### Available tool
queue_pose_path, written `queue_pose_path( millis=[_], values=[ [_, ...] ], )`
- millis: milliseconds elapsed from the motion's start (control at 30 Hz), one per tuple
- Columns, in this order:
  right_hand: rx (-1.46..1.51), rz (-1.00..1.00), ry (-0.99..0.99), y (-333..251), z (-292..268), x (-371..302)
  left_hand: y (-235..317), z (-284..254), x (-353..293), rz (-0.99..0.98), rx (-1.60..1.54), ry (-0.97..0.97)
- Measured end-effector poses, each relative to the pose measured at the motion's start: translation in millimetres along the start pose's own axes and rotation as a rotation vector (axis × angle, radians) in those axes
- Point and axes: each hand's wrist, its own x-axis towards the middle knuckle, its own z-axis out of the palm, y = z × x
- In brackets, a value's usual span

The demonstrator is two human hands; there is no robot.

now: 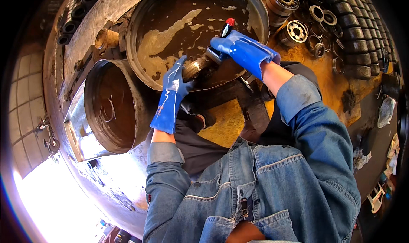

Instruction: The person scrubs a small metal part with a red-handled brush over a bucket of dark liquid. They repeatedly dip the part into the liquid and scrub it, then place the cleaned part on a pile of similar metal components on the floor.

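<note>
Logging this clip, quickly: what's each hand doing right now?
Left hand: closed on a round metal part.
Right hand: closed around a red-ended dark tool.

In my left hand (pixel 174 87) I hold the part (pixel 198 67), a rounded metal piece, brownish on its curved side with a bright sheen along it, darker toward its right; my grip is on its left edge; it sits tilted over the near side of the tub, above the murky brown liquid; my right hand (pixel 226 47) is closed around the tool (pixel 228 27), whose black end with a red tip sticks up past my glove; a silvery section shows below that glove, just beside the part; whether they touch I cannot tell.
</note>
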Motion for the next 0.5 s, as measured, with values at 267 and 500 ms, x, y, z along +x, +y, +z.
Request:
queue_pose_path(
  millis=[267,500],
  values=[
    [0.07,-0.194,0.035,24,34,0,82,6,43,-0.317,0.408,-0.325],
    [-0.099,-0.119,0.016,24,28,20,75,1,55,-0.265,0.566,-0.311]
  ],
)
